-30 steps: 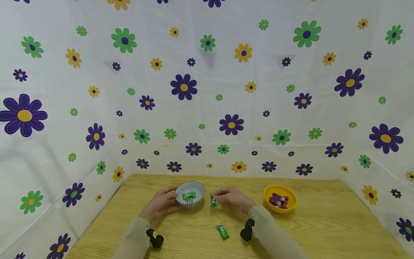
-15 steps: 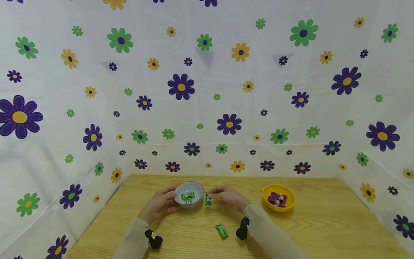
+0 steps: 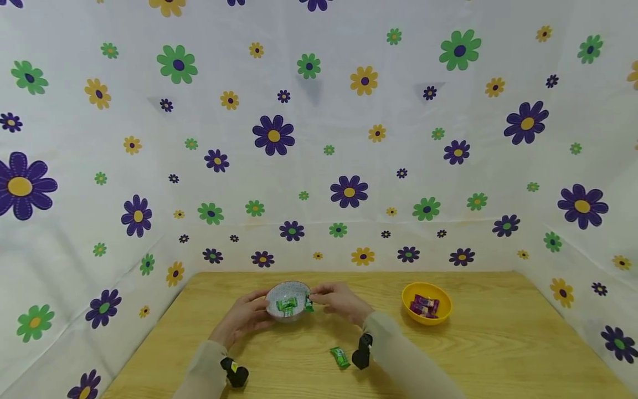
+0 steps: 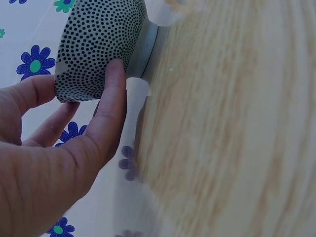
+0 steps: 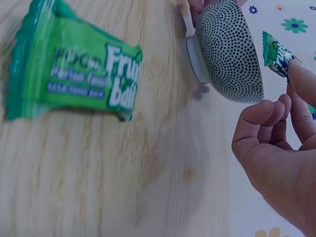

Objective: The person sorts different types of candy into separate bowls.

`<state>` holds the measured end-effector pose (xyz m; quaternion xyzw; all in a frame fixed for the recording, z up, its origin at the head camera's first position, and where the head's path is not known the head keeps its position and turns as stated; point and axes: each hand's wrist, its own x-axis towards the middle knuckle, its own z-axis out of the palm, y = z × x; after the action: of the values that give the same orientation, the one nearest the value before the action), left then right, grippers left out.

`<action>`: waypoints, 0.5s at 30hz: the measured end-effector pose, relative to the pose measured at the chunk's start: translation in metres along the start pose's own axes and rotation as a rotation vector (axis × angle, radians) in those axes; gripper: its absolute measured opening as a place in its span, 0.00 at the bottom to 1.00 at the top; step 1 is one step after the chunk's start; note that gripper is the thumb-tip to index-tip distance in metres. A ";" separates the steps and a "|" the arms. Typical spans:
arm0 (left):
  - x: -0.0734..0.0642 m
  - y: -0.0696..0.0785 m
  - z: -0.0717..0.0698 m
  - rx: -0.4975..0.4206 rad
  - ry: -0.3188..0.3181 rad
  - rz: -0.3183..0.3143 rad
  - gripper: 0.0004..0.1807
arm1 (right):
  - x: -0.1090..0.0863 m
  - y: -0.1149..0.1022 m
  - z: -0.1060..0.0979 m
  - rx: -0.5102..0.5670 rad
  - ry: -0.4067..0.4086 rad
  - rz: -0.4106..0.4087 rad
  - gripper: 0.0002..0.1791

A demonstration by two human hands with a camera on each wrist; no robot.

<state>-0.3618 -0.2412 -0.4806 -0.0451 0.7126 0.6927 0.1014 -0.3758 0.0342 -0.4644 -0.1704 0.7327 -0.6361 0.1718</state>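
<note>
A small dotted bowl point(image 3: 282, 288) stands on the table with green-wrapped candies point(image 3: 286, 304) inside. My left hand point(image 3: 243, 317) holds its left side, the fingers point(image 4: 116, 81) spread along the speckled outer wall. At the bowl's right rim, my right hand point(image 3: 343, 303) pinches a green-wrapped candy point(image 5: 277, 54) between thumb and finger. In the right wrist view that candy is just beyond the rim, above the curled lower fingers. Another green candy point(image 3: 340, 357), its wrapper printed with "Fruit ball" lettering partly cut off, lies on the table nearer to me.
A yellow bowl point(image 3: 427, 320) holding purple-wrapped candies point(image 3: 424, 306) stands to the right of my right hand. The wooden table point(image 3: 498, 343) ends at a white, flower-printed curtain point(image 3: 319, 183) behind and at both sides.
My right hand has moved left with the pinched candy, from beside the bowl to its right rim. The left hand stays at the bowl. The view has shifted slightly.
</note>
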 end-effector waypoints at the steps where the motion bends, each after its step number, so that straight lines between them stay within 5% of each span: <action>1: 0.000 0.000 -0.001 -0.004 0.001 0.000 0.27 | 0.001 -0.001 0.002 0.009 -0.001 -0.004 0.17; 15: -0.002 -0.001 -0.001 -0.017 -0.003 -0.005 0.26 | 0.010 -0.006 0.017 0.152 0.050 0.034 0.11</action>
<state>-0.3600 -0.2423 -0.4811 -0.0467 0.7064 0.6986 0.1036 -0.3762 0.0136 -0.4609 -0.1283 0.6890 -0.6910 0.1768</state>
